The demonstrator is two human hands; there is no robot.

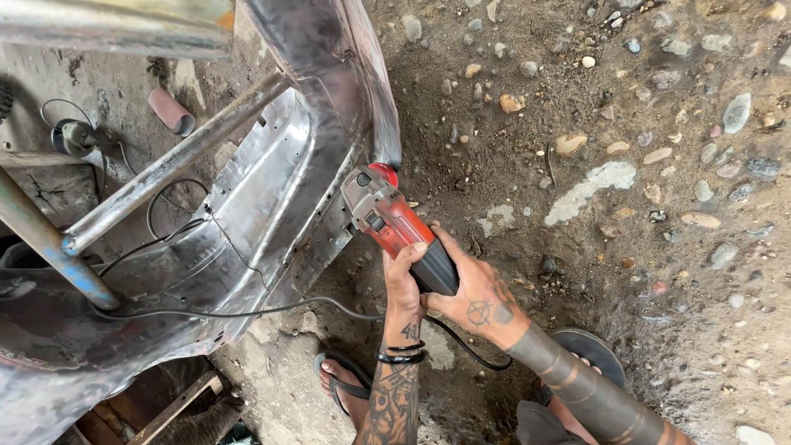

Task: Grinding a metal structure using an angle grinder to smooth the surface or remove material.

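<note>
Two hands clamped on one red and grey angle grinder, at centre of view. Left hand wrapped round the black rear grip from the 6 o'clock side, fingers closed on it; right hand cupping the same grip from 4 o'clock, fingers curled shut around the body. Grinder head aimed toward 11 o'clock, its red guard touching the lower edge of a curved bare-metal panel. Black power cord trailing from the grip toward 9 o'clock, across the sheet metal. Steel tube slanting over the panel at 10 o'clock, joined to a blue-painted pipe. Pink sanding sleeve lying on concrete at 11 o'clock. Stony dirt ground filling the 1 to 4 o'clock side; sandalled foot at 6 o'clock. Apparently mid-grind along the panel's edge, disc just at the metal. Next move likely calling for steady two-handed pressure, a slow pass along the seam, and cord kept well apart from the disc
</note>
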